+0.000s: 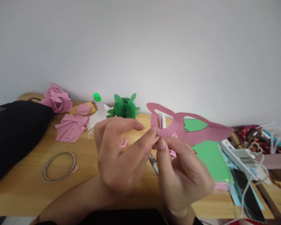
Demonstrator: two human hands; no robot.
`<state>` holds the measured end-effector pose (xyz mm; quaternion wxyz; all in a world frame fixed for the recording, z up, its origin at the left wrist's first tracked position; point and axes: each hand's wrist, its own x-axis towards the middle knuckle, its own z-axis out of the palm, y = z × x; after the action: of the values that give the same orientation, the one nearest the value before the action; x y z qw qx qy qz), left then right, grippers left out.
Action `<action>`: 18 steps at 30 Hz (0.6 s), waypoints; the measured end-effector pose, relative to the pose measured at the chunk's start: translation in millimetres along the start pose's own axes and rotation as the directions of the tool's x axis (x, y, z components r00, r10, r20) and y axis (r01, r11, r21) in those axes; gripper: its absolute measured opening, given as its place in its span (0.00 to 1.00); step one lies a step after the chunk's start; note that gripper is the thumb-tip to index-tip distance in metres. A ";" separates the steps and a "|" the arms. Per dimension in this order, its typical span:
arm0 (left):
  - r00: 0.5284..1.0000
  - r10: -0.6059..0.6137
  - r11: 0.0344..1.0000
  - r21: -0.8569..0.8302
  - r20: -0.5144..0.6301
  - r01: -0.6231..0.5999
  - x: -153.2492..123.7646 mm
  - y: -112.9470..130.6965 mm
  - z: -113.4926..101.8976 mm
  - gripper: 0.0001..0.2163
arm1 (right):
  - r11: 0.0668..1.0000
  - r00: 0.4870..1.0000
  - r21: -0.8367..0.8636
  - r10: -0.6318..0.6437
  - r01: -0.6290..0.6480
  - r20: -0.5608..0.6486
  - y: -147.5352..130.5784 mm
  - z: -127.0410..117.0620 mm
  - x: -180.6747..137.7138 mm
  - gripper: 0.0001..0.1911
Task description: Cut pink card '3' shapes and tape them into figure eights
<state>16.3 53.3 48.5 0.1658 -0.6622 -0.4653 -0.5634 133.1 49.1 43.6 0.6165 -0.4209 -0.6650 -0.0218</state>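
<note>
A pink paper cut-out (201, 131) with two openings, shaped like a mask, is held up above the wooden table (25, 187). My left hand (118, 153) pinches its lower left edge with thumb and forefinger, the other fingers spread. My right hand (180, 175) pinches the same spot from below, fingers curled. A small white glue bottle (163, 121) shows through the left opening. Scissors (154, 162) lie on the table behind my hands.
A roll of tape (58, 167) lies at the left. Folded pink paper pieces (71, 128), a pink paper flower (57, 98), a green-capped bottle (98, 104) and a green paper ornament (124, 107) sit at the back. Green sheets (212, 159), a phone (249, 193) and cables lie right. A black bag (11, 131) lies left.
</note>
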 end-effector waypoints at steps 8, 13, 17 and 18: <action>0.998 0.033 0.999 0.013 0.051 -0.034 -0.1 -4.6 -3.3 0.09 | 0.999 1.000 -0.018 -0.027 0.027 0.004 2.0 -0.7 0.6 0.11; 0.997 -0.076 0.997 -0.028 -0.022 0.075 -1.5 4.8 0.1 0.13 | 1.000 1.000 0.005 -0.011 0.011 0.004 1.2 -1.3 -1.0 0.12; 0.995 -0.097 0.995 -0.008 0.018 0.097 -0.2 5.6 -1.9 0.10 | 1.000 1.000 -0.007 -0.004 0.004 0.002 0.0 -1.9 -1.2 0.13; 0.994 -0.100 0.995 0.002 0.032 0.100 0.0 5.2 -2.6 0.10 | 1.000 1.000 -0.008 -0.006 0.006 0.001 -0.4 -1.9 -0.9 0.13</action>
<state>19.0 48.7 51.0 0.1297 -0.6470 -0.5007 -0.5602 134.3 47.3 43.5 0.6145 -0.4214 -0.6665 -0.0259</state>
